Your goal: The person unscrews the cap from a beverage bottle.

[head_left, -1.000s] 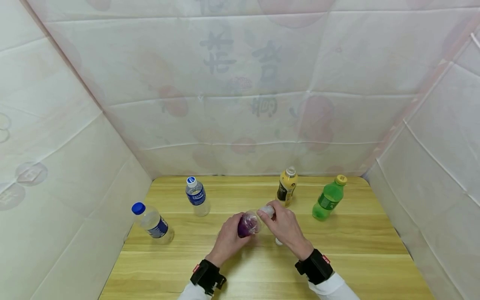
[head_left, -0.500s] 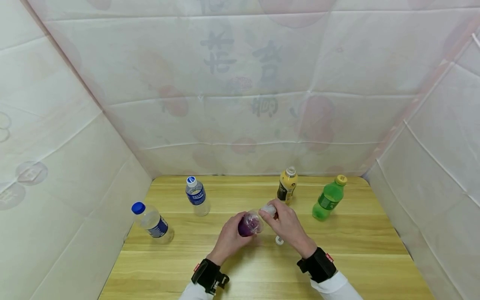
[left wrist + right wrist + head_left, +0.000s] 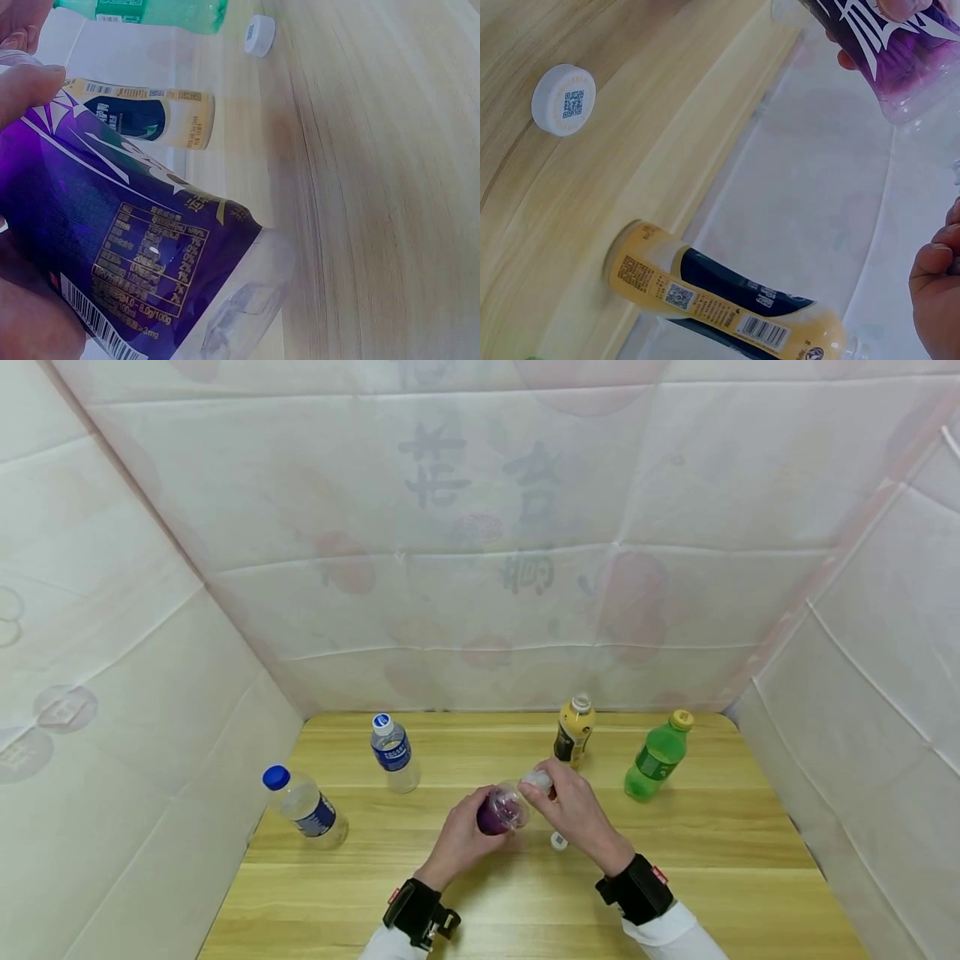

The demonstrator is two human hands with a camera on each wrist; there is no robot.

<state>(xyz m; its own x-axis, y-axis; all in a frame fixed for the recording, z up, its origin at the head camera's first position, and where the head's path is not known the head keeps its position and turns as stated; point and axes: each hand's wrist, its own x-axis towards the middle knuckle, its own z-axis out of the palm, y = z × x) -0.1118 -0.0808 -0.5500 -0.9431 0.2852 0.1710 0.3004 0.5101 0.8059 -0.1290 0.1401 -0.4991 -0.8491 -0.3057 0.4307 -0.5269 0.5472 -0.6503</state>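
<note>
My left hand point(image 3: 459, 839) grips a bottle point(image 3: 142, 225) with a purple label and a clear base, its top tilted toward my right hand point(image 3: 576, 810). Thumb and fingers of the right hand pinch a whitish cap point(image 3: 537, 780) close to the bottle's top. Whether that cap is on the neck or free of it, I cannot tell. On the table below lies a loose white cap point(image 3: 564, 100) with a printed code. Just beyond the right hand stands a yellow bottle point(image 3: 575, 732) with a dark label and no cap.
A green bottle point(image 3: 657, 758) with a yellow cap stands to the right. At the left are two clear bottles, one with a blue cap point(image 3: 277, 777), the other with a blue-and-white cap point(image 3: 383, 722). Pale cloth walls surround the wooden table point(image 3: 375, 910) behind and at the sides.
The purple-labelled bottle and my right hand have shifted slightly rightward since a second ago. The loose cap on the table shows more fully. The standing bottles stay where they were.
</note>
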